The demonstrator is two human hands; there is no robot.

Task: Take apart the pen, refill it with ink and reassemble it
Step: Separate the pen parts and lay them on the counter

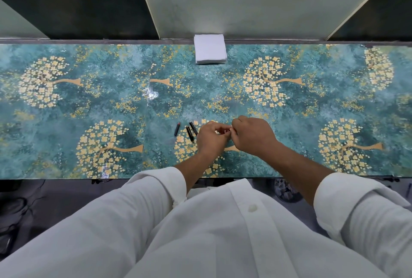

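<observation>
My left hand [211, 138] and my right hand [253, 136] meet fingertip to fingertip over the table, both pinched on a small pen part [227, 130] that my fingers mostly hide. Just left of my left hand lie two black pen pieces with gold trim [189, 133] [193, 128], side by side and slanted. Further left rests a thin dark piece with a red tip [177, 129], alone on the table.
The table [89, 103] has a glossy teal cover with golden tree prints. A stack of white tissues [210, 51] sits at the far edge, against a pale panel. The near table edge runs just beyond my white sleeves.
</observation>
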